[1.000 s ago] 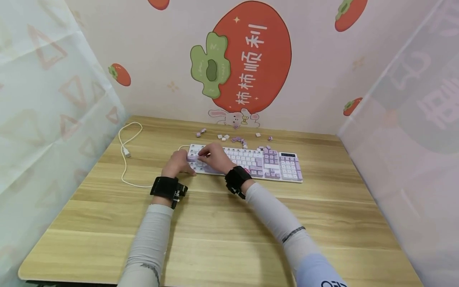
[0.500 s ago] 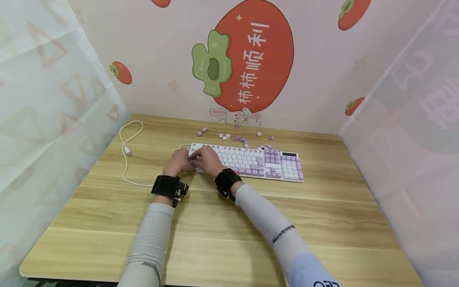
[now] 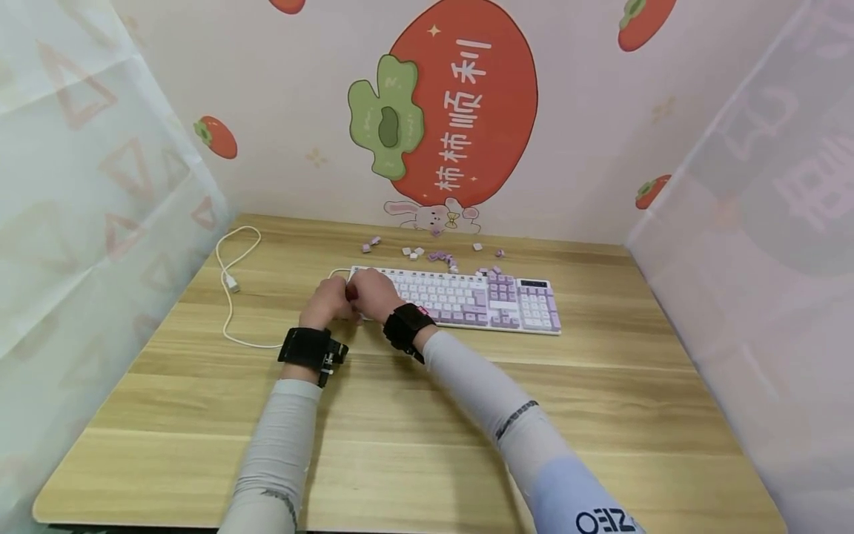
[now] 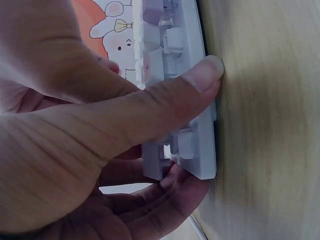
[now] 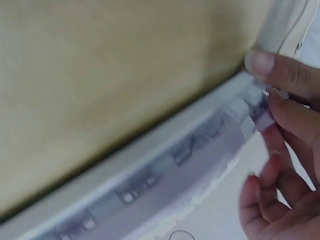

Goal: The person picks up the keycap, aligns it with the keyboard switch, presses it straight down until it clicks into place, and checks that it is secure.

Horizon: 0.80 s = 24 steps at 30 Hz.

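A white and purple keyboard (image 3: 454,298) lies on the wooden table. My left hand (image 3: 328,302) grips its left end. In the left wrist view, the left thumb (image 4: 165,100) lies across the front edge and the fingers (image 4: 165,210) curl round the end. Right against it, my right hand (image 3: 375,295) bends over the same corner. The right wrist view shows the right fingers (image 5: 295,117) curled at a purple keycap (image 5: 265,121) there; the exact contact is partly hidden. Bare switch spots show along the keyboard's row nearest the camera in that view.
Loose purple and white keycaps (image 3: 440,256) lie scattered behind the keyboard. A white USB cable (image 3: 227,297) loops on the table to the left. Patterned sheets stand at the back and both sides. Each wrist wears a black strap (image 3: 305,345).
My right hand has moved left along the keyboard to its left corner, meeting the left hand. The left hand stays on the keyboard's end. The head view has shifted slightly.
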Available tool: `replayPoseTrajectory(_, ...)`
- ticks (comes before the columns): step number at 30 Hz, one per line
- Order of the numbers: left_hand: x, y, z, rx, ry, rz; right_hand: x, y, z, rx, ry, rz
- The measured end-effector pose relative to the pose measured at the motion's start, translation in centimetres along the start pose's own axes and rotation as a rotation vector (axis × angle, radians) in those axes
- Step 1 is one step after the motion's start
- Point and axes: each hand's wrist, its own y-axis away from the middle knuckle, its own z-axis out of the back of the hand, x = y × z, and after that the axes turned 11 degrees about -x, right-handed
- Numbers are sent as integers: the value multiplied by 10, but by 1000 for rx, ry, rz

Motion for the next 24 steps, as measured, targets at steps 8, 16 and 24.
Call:
replayPoseTrajectory(8, 0, 3, 1, -12, 18, 3, 1, -5, 4, 64, -21, -26)
replayPoseTrajectory(16, -1, 3, 2, -17, 43, 18, 0, -8, 6, 76, -63, -75)
replayPoseTrajectory(24, 0, 2, 1, -11, 18, 7, -2, -8, 0, 41, -60, -78)
